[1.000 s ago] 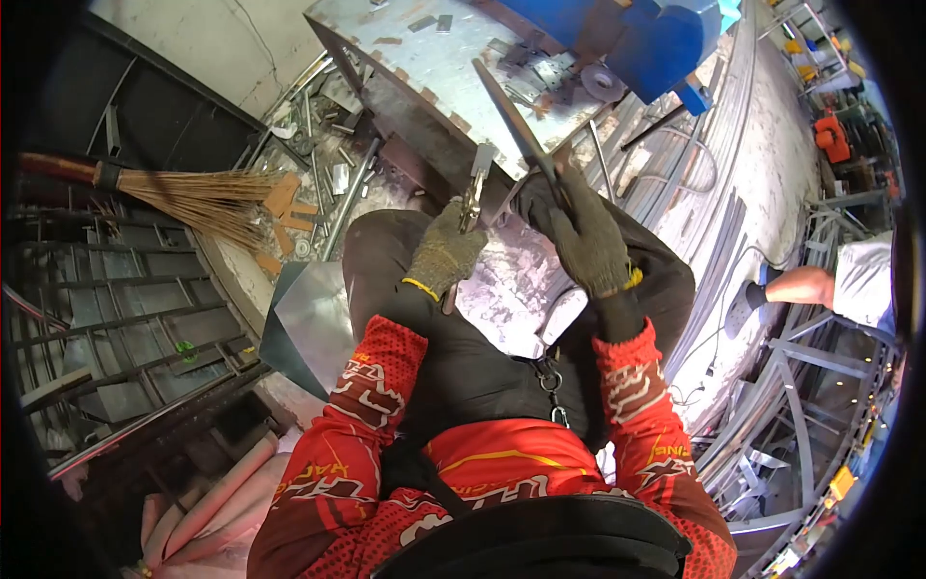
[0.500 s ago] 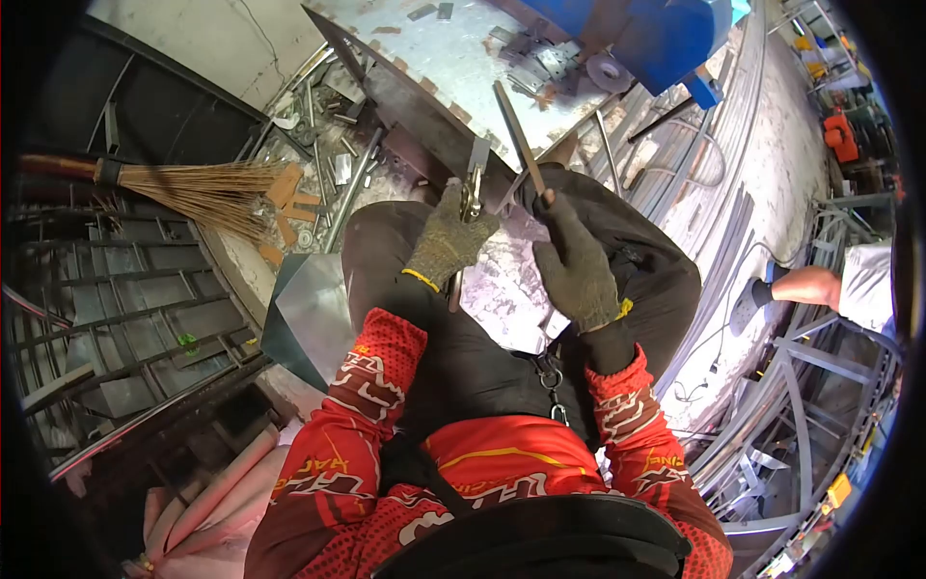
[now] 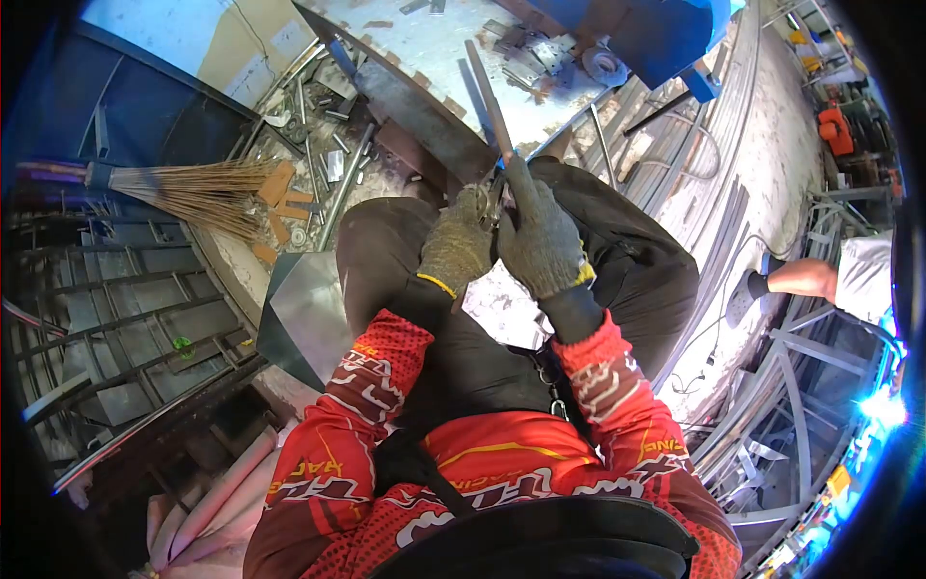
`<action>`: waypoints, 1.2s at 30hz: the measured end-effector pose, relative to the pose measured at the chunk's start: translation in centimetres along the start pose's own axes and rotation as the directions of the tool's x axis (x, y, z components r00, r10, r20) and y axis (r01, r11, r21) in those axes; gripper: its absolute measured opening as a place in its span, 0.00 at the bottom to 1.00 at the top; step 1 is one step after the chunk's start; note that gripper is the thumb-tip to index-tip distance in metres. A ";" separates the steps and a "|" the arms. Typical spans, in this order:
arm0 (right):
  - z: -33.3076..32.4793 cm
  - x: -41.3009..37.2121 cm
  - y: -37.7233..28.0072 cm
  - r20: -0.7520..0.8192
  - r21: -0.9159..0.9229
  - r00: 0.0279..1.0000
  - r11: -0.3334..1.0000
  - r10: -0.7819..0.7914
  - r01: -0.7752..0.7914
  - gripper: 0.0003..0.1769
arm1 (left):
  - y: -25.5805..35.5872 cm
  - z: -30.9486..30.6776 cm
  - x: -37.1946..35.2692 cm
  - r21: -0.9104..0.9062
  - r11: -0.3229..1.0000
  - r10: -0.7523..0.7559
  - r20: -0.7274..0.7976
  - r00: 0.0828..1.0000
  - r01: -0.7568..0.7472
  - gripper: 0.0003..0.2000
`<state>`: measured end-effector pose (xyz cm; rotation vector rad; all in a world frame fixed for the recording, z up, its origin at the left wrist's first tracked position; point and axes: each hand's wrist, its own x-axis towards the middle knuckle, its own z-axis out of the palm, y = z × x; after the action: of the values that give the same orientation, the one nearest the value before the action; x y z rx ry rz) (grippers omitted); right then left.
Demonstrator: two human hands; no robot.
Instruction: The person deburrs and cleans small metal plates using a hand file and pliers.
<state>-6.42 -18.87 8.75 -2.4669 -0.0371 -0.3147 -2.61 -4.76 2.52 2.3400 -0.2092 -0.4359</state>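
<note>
Both my hands wear grey knitted gloves with yellow cuffs and are close together over my lap. My left hand [image 3: 457, 239] is closed around metal pliers [image 3: 490, 205], their shiny jaws pointing up beside the thumb. My right hand [image 3: 546, 241] is wrapped round the handle end of a long flat file [image 3: 490, 101], which slants up and away over the metal worktable [image 3: 439, 58]. The file's lower part passes right by the plier jaws, and my fingers hide what the jaws clamp.
Small metal plates [image 3: 540, 58] lie on the worktable near a blue machine [image 3: 666, 39]. A straw broom [image 3: 183, 188] and scraps are at left. Long metal bars [image 3: 704, 232] run along the right floor. A person's leg [image 3: 801, 275] and a bright welding flash [image 3: 883, 407] show at right.
My right hand has moved left and in with the file, up against my left hand. The metal strip above the pliers no longer shows clearly. A blue-white flash has appeared at right.
</note>
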 end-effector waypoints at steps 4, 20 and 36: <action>-1.0 -2.8 -0.5 0.023 -0.026 1.000 0.999 -0.020 0.021 0.48 | -0.7 -0.1 -0.2 -0.110 0.993 0.047 -0.029 0.998 -0.050 0.26; -0.9 -7.2 1.1 -0.037 0.050 0.999 0.999 0.022 -0.020 0.43 | -1.1 -0.5 1.1 -0.193 0.981 -0.002 -0.065 0.998 -0.010 0.31; -2.6 -6.5 0.7 -0.074 0.319 0.959 0.917 0.273 -0.237 0.34 | 0.0 -1.2 0.6 -0.301 0.954 0.019 0.048 0.999 -0.004 0.30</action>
<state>-13.20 -20.67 8.78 -2.1082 0.2663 -0.3124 -1.62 -4.14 3.14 2.0297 -0.1676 -0.4856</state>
